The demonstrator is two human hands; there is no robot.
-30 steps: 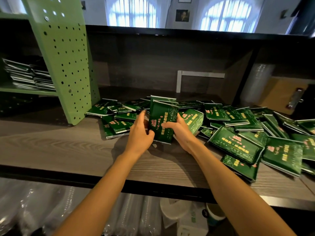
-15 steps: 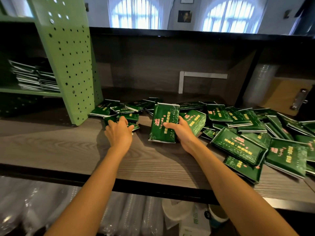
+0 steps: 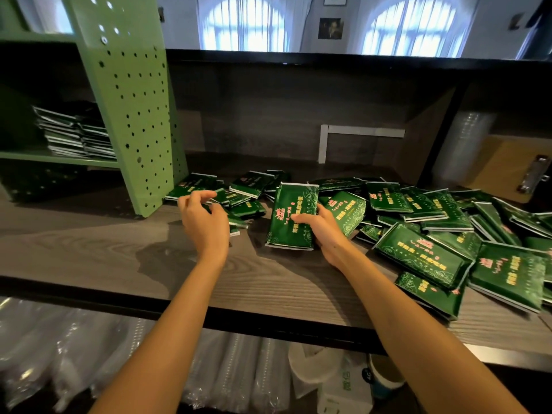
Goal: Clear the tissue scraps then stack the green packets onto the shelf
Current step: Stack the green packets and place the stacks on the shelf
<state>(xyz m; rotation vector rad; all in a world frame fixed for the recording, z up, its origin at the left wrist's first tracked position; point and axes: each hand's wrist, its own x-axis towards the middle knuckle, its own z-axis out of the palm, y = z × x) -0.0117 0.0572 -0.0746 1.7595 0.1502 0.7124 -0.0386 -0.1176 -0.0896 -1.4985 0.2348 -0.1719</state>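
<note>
Centrally, packet stack (image 3: 291, 216) grasped at right edge by right hand (image 3: 324, 231) grip, left hand (image 3: 206, 222) released

One wide-angle camera, worn on the head, is looking forward and down at close range over the counter (image 3: 89, 249), packets (image 3: 424, 258) spilling toward 3 o'clock, shelf (image 3: 131, 115) standing at 10 o'clock.

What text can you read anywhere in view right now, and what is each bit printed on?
"微信", as far as it can be made out: green print on the white carton under the counter.
Held packet in the right hand: pink and yellow characters, too blurred to read.
Loose packets: same print, unreadable.
Paper cup beside the carton: a small mark, too small to read.
</note>
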